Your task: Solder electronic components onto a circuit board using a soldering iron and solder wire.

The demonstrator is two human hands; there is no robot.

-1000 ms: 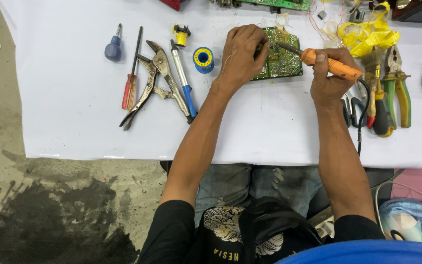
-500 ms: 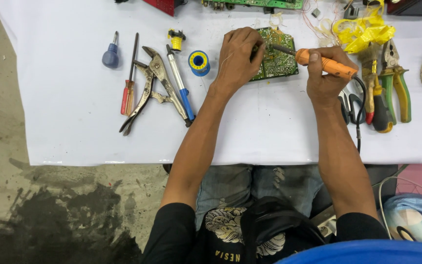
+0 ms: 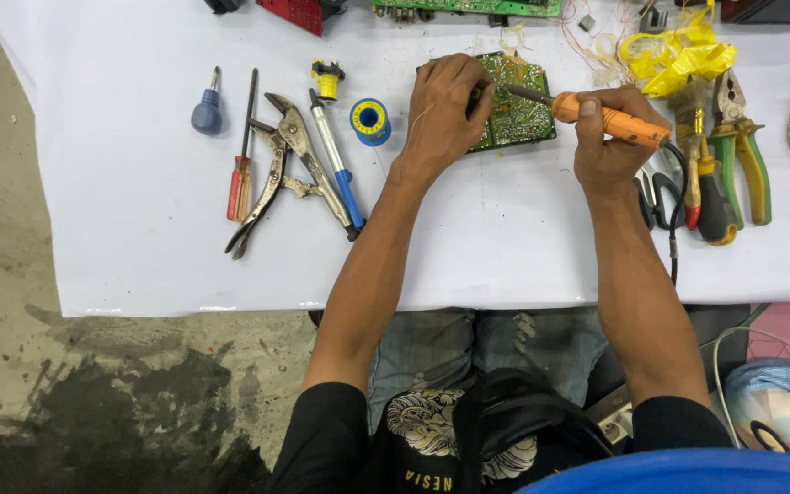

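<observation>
- Head view: both forearms reach forward from the bottom edge over the white worktop (image 3: 139, 256), angling inward toward each other.
- Left hand (image 3: 441, 114) lies palm down, fingers curled, on the left part of the green circuit board (image 3: 523, 119), pressing it against the worktop; whether the fingertips pinch anything, I cannot tell.
- Right hand (image 3: 607, 151) is closed in a fist-like grip around the orange-handled soldering iron (image 3: 607, 119).
- Soldering iron's long axis runs nearly level, slightly tilted; its dark metal tip points left, meeting the board beside the left hand's fingers, with the handle end toward the right.
- Circuit board lies flat at the worktop's far middle, right of the blue solder spool (image 3: 369, 119).
</observation>
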